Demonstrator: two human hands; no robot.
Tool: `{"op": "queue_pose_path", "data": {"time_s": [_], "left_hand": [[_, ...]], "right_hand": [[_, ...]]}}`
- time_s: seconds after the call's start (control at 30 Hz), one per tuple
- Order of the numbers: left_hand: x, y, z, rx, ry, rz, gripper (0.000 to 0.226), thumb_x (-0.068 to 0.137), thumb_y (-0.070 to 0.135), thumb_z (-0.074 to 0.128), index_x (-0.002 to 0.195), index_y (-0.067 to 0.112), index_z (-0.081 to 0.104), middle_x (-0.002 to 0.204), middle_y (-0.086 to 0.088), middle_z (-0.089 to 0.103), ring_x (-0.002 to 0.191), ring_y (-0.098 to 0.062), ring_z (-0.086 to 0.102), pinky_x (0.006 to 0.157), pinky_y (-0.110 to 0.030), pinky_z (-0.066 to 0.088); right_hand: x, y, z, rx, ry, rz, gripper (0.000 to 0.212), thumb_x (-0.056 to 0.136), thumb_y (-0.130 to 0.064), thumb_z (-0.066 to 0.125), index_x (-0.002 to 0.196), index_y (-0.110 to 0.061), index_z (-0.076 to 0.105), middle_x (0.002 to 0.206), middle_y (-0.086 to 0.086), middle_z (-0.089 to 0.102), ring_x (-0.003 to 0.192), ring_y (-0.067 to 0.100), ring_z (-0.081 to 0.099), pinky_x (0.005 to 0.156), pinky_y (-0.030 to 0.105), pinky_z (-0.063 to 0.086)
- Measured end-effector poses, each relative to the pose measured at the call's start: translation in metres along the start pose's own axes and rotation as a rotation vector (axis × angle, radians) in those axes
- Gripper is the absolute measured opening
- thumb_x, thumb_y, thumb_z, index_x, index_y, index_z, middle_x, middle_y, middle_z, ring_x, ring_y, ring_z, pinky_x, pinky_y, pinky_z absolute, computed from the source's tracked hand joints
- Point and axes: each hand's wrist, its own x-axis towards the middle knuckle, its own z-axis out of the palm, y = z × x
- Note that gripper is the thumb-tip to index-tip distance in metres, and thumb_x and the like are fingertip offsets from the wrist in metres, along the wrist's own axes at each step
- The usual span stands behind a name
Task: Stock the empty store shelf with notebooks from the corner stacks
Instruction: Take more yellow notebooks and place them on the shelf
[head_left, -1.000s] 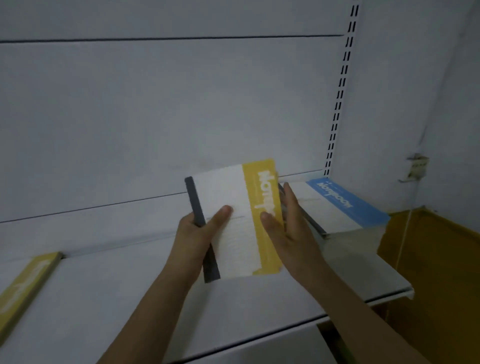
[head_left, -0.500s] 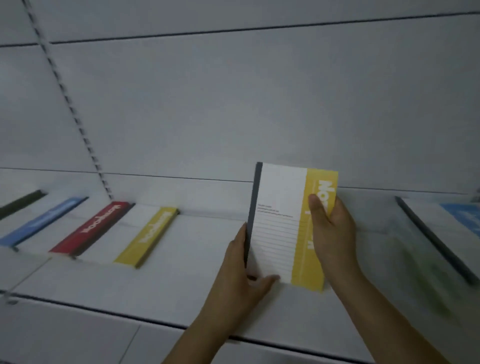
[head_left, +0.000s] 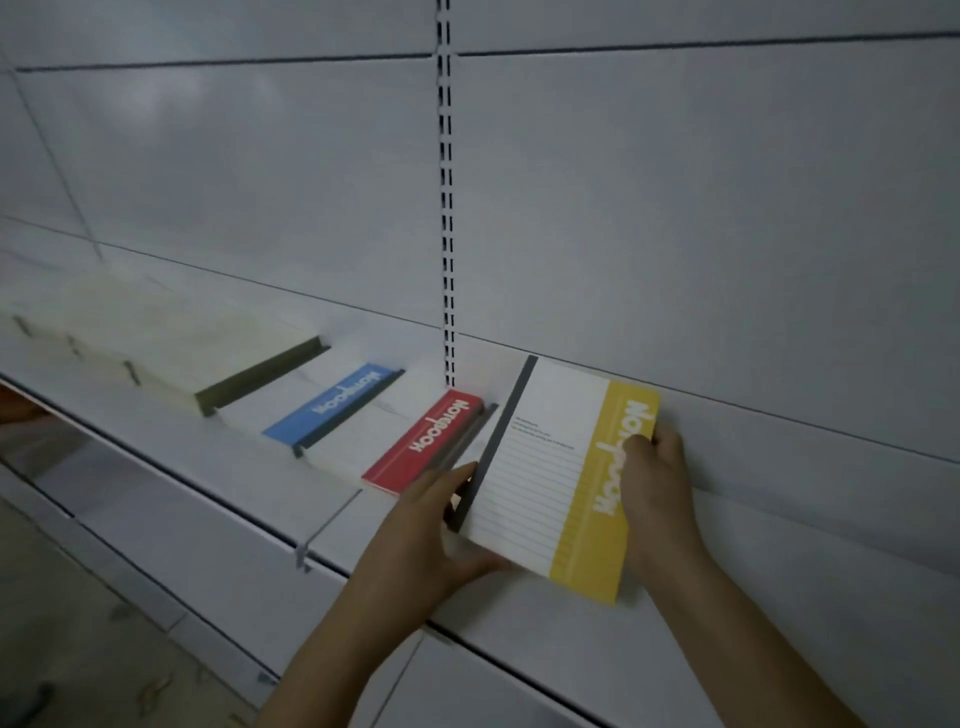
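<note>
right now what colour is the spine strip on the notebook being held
Dark grey, on the notebook, head view.

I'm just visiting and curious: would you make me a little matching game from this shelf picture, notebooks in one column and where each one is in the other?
Things:
1. yellow notebook
2. red notebook
3. blue notebook
4. olive-spined stack

Places:
A. farthest left on the shelf
B. held in both hands, left hand at its dark spine, right hand on its coloured band
C. lying just left of the held notebook
D. lying between the red one and the olive-spined one

Pairs: 1-B, 2-C, 3-D, 4-A
</note>
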Motion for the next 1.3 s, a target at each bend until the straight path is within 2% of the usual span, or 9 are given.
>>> {"op": "queue_pose_path", "data": {"time_s": [0.1,0.17,0.23,0.33,0.63,0.77,1.03,1.23,1.3], "left_hand": [[0.023,-0.036,-0.022,0.227,-0.028,0.045,0.09,0.064,0.069,0.07,0.142,0.041,0.035,0.136,0.02,0.041,0.12,0.001,0.03,0.106,-0.022,0.032],[0.038,-0.056,-0.028,0.403,-0.087,0.07,0.098,0.061,0.084,0.056,0.144,0.036,0.035,0.147,0.013,0.031,0.132,-0.011,0.019,0.111,-0.034,0.019],[0.048,-0.071,-0.029,0.446,-0.144,0.099,0.107,0.058,0.093,0.045,0.145,0.032,0.037,0.153,0.009,0.026,0.139,-0.015,0.012,0.113,-0.035,0.008],[0.053,-0.088,-0.024,0.426,-0.121,0.162,0.107,0.059,0.096,0.034,0.143,0.03,0.041,0.153,0.009,0.029,0.141,-0.014,0.014,0.111,-0.029,0.0],[0.055,-0.1,-0.017,0.381,-0.084,0.217,0.093,0.067,0.093,0.037,0.133,0.029,0.053,0.152,0.007,0.038,0.139,-0.01,0.025,0.11,-0.027,0.003],[0.056,-0.103,-0.015,0.394,-0.1,0.226,0.092,0.069,0.093,0.03,0.128,0.028,0.058,0.151,0.004,0.04,0.138,-0.014,0.032,0.112,-0.032,0.009],[0.056,-0.104,-0.016,0.422,-0.11,0.231,0.096,0.07,0.093,0.029,0.138,0.027,0.05,0.152,0.005,0.039,0.138,-0.015,0.034,0.112,-0.034,0.013],[0.057,-0.103,-0.025,0.36,-0.19,0.204,0.103,0.069,0.089,0.04,0.151,0.03,0.022,0.155,0.013,0.027,0.141,-0.006,0.02,0.113,-0.026,0.001],[0.055,-0.098,-0.035,0.241,-0.244,0.16,0.109,0.069,0.08,0.056,0.152,0.031,0.006,0.147,0.022,0.023,0.134,0.003,0.017,0.114,-0.026,0.002]], "right_hand": [[0.008,0.0,0.035,-0.183,0.02,-0.097,0.006,0.094,-0.016,0.044,0.096,-0.014,0.049,0.089,0.01,0.063,0.076,0.028,0.059,0.069,0.036,0.046],[0.016,0.019,0.046,-0.45,0.051,-0.169,0.021,0.094,-0.018,0.049,0.11,-0.005,0.055,0.109,0.019,0.062,0.098,0.034,0.058,0.081,0.037,0.042],[0.02,0.04,0.048,-0.806,0.058,-0.203,0.041,0.095,-0.033,0.044,0.119,-0.002,0.057,0.122,0.022,0.057,0.114,0.038,0.05,0.095,0.04,0.038],[0.022,0.054,0.047,-1.134,0.091,-0.27,0.045,0.098,-0.044,0.037,0.113,-0.011,0.064,0.121,0.016,0.058,0.113,0.036,0.048,0.093,0.04,0.038],[0.032,0.059,0.042,-0.961,0.13,-0.328,0.036,0.095,-0.041,0.048,0.097,-0.013,0.072,0.109,0.011,0.066,0.107,0.036,0.053,0.089,0.039,0.041],[0.03,0.064,0.043,-0.973,0.098,-0.426,0.064,0.085,-0.061,0.024,0.075,-0.014,0.066,0.089,0.007,0.066,0.089,0.033,0.058,0.077,0.035,0.042],[0.026,0.064,0.048,-1.031,0.066,-0.416,0.065,0.088,-0.063,0.02,0.081,-0.02,0.067,0.097,0.002,0.064,0.094,0.026,0.053,0.08,0.033,0.039],[0.033,0.07,0.046,-0.936,0.078,-0.414,0.06,0.088,-0.062,0.014,0.071,-0.022,0.054,0.092,0.006,0.063,0.099,0.027,0.054,0.09,0.037,0.039],[0.034,0.07,0.044,-0.867,0.114,-0.415,0.071,0.087,-0.064,0.017,0.087,-0.012,0.066,0.105,0.01,0.062,0.108,0.027,0.052,0.096,0.036,0.037]]}}
